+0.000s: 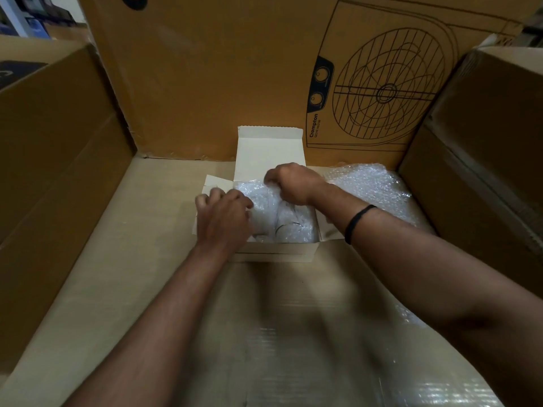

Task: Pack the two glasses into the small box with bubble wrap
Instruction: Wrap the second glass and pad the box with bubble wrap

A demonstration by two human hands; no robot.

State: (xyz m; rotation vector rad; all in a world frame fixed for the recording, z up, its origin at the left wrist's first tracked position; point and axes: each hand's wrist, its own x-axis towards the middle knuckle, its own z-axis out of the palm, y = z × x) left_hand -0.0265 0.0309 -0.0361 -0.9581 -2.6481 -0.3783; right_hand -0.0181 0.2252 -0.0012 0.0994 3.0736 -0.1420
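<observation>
The glasses (283, 227) sit in the small box (279, 251), swathed in bubble wrap (296, 218). Our right hand (291, 183) pinches the wrap's far edge. Our left hand (223, 218) curls at the left wall, its grip unclear. We should tuck the edges down gently, never pressing the rims.

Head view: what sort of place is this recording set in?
Probably a storeroom or packing area: large cardboard cartons wall in the work surface, one printed with a fan drawing, and loose bubble wrap lies beside the small box.

Atop boxed bubble wrap (296, 227): left hand (223, 220), right hand (291, 183)
</observation>
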